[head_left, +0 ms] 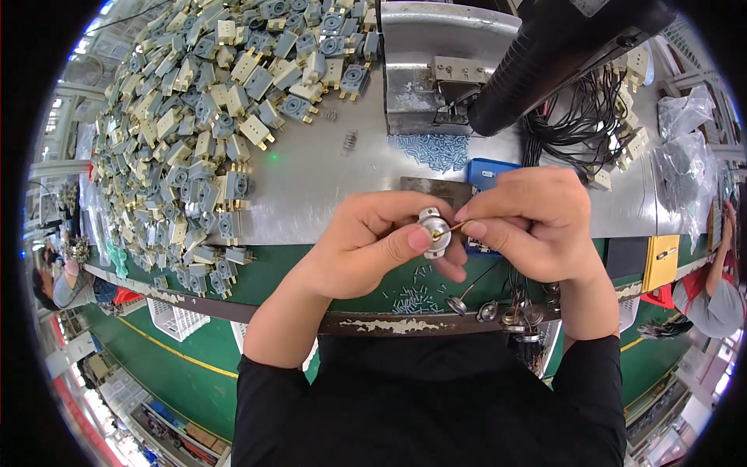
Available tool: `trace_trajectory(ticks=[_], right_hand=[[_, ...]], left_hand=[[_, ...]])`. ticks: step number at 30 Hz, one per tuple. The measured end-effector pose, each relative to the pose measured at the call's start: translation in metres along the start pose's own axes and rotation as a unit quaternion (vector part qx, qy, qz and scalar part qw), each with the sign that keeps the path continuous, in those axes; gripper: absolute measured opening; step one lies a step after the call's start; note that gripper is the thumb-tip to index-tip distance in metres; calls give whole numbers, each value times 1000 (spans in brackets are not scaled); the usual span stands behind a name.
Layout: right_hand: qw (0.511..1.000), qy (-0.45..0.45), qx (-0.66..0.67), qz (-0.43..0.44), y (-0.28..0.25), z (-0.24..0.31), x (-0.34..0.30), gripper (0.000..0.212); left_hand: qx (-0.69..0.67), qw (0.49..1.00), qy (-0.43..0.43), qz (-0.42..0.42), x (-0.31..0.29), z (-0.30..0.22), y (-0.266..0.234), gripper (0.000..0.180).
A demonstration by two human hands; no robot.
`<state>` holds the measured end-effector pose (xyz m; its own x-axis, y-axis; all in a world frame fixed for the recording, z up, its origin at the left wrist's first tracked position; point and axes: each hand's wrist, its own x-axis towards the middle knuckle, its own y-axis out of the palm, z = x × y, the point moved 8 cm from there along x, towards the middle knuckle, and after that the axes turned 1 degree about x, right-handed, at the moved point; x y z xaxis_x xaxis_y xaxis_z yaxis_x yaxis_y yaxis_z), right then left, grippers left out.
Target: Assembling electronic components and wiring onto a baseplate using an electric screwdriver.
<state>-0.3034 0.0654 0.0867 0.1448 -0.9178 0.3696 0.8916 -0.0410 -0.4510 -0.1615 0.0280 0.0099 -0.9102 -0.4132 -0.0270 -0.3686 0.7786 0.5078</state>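
Note:
My left hand [354, 249] holds a round, silver metal part [430, 222] with two small ears between thumb and fingers. Its face, with a brass-coloured centre, is turned up. From the right, my right hand [541, 226] pinches a thin copper-coloured rod or wire [453, 229] between thumb and forefinger. The rod's near end meets the centre of the metal part; whether it is fixed there I cannot tell. Both hands are above the table's front strip, close together. Below them lie loose small screws [416, 300] and several similar round metal parts [523, 314] with wires, near the front edge.
A large heap of grey and cream plug-like housings [210, 117] covers the left. A metal box [420, 70], blue-silver screws [433, 151] and a thick black tube [537, 66] stand ahead. Black cables [580, 124] lie right. Other people [704, 288] are at both sides.

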Motion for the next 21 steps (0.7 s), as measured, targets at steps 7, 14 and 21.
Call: trace_trajectory(ticks=[7,14,21], right_hand=[[997,17,55,-51,-3,-6,-1,13],[999,15,-42,-4,7,7,-2,22],[950,254,166,77,16,-25,-8,28]], left_hand=[[-21,997,63,-38,0,-5,0,41],[224,974,17,19,-1,-8,3,24],[371,915,158,21,-9,-26,18,23]])
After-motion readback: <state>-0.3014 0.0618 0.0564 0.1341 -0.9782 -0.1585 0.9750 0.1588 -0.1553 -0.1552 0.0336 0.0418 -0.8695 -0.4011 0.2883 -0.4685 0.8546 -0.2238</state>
